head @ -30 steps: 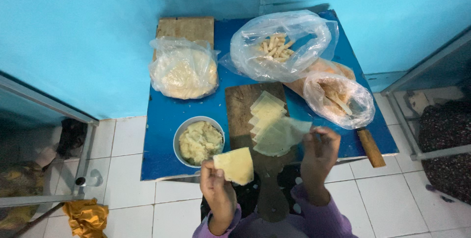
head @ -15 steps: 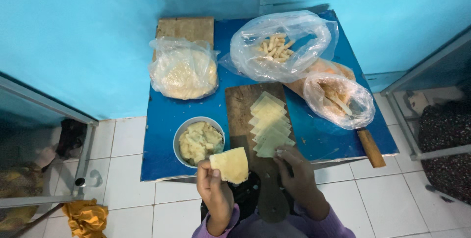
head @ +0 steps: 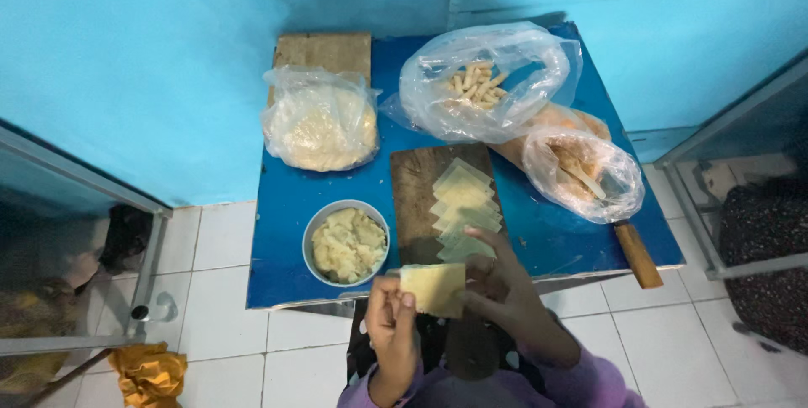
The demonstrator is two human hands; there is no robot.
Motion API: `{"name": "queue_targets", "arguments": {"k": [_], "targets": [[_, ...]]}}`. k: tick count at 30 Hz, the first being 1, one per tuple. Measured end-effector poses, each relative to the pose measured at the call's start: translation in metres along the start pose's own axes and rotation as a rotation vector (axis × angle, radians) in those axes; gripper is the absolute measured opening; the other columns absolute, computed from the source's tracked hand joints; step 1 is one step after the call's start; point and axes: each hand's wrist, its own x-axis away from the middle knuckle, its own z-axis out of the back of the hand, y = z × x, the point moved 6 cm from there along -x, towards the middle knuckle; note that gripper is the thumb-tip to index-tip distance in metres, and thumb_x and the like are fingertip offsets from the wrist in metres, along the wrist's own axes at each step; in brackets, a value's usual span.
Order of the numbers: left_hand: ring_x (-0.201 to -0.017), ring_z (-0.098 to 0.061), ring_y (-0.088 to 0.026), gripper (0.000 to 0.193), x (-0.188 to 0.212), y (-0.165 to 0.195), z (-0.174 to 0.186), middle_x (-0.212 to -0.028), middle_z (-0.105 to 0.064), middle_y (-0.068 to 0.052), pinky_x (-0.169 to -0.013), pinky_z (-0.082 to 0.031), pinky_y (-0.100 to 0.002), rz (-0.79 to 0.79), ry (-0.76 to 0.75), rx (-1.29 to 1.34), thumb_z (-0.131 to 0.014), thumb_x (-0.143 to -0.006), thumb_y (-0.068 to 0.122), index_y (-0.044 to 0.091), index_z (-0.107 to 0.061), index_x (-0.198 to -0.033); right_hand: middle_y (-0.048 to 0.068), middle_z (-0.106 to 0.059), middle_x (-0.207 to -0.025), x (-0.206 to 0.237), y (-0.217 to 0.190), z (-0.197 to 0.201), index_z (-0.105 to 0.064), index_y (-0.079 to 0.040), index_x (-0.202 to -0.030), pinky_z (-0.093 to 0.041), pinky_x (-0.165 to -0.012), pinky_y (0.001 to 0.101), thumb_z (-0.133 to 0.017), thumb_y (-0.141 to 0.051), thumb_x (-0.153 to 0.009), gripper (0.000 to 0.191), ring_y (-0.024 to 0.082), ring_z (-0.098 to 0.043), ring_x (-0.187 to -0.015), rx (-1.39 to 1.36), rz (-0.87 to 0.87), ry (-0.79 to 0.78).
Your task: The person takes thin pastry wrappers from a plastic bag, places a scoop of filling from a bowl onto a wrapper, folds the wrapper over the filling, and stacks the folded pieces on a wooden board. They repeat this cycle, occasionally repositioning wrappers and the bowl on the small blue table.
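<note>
Holding a pale yellow square dough sheet [head: 433, 288] by its near-left edge, the left hand [head: 391, 324] has its fingers [head: 402, 300] pinched shut on it, just off the near edge of the blue tabletop [head: 286, 206]. The right hand [head: 501, 286] is at the sheet's other side, its fingers [head: 492, 244] curled and touching the sheet; whether they truly grip it I cannot tell. Just beyond the fingers lies a dark wooden cutting board [head: 417, 193] carrying an overlapping row of more dough squares [head: 461, 210], the nearest one touching the right fingertips. Left of the fingers, beside the board, stands a grey bowl [head: 346, 242] of lumpy pale filling. Farther beyond are three clear plastic bags: one of pale dough [head: 320, 126] resting partly on a wooden block [head: 324, 50], one of small finger-shaped pieces [head: 484, 80], and one to the right holding browned pieces [head: 581, 168]. A wooden rolling pin [head: 635, 252] runs under that last bag toward the tabletop's near-right corner. White floor tiles [head: 227, 240] surround the tabletop, with an orange cloth [head: 150, 370] on them well to the left.
</note>
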Motion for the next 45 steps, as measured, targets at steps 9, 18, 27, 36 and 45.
{"name": "queue_targets", "arguments": {"k": [9,18,27,36,45], "targets": [[-0.113,-0.061,-0.023,0.024,-0.01,0.088,0.011,-0.132,-0.055,-0.018,-0.103,-0.053,-0.04,-0.522,0.186,-0.317,-0.053,-0.102,-0.002,-0.003,-0.05,-0.126,0.007,-0.063,-0.076,-0.095,-0.065,0.003,-0.048,-0.012,-0.146,-0.051,-0.061,0.0313,-0.075,-0.001,-0.087,0.065,0.016,-0.062,-0.064,0.997,0.264,0.153],[-0.139,-0.047,-0.032,0.056,-0.035,0.114,0.023,-0.144,-0.042,-0.02,-0.118,-0.043,-0.045,-0.516,0.223,-0.694,-0.077,-0.084,0.006,0.0,-0.049,-0.132,0.021,-0.066,-0.114,-0.141,-0.051,-0.016,-0.05,-0.005,-0.141,-0.052,-0.085,0.0495,-0.072,-0.013,-0.088,0.058,0.039,-0.066,-0.101,1.415,0.474,0.169],[-0.142,-0.035,-0.045,0.129,-0.055,0.105,0.014,-0.153,-0.033,-0.029,-0.116,-0.031,-0.051,-0.44,0.123,-1.016,-0.097,-0.055,0.027,-0.005,-0.02,-0.154,0.019,-0.047,-0.148,-0.067,-0.042,-0.099,-0.078,-0.011,-0.099,-0.027,-0.102,0.0793,-0.075,-0.014,-0.072,0.027,0.049,-0.034,-0.143,1.425,0.763,-0.364],[-0.137,-0.044,-0.043,0.12,-0.055,0.087,0.02,-0.147,-0.041,-0.028,-0.115,-0.037,-0.048,-0.452,0.26,-1.033,-0.095,-0.059,0.022,-0.007,-0.025,-0.151,0.018,-0.042,-0.156,-0.073,-0.03,-0.101,-0.066,-0.004,-0.086,-0.014,-0.113,0.0824,-0.067,0.002,-0.08,0.009,0.048,-0.021,-0.156,1.297,0.646,-0.391],[-0.14,-0.043,-0.045,0.119,-0.052,0.089,0.017,-0.149,-0.039,-0.03,-0.117,-0.036,-0.05,-0.553,0.227,-1.064,-0.094,-0.06,0.021,-0.008,-0.025,-0.152,0.016,-0.04,-0.159,-0.07,-0.031,-0.102,-0.073,-0.006,-0.1,-0.015,-0.111,0.0828,-0.072,-0.005,-0.082,0.019,0.046,-0.022,-0.154,1.292,0.794,-0.374]]}}
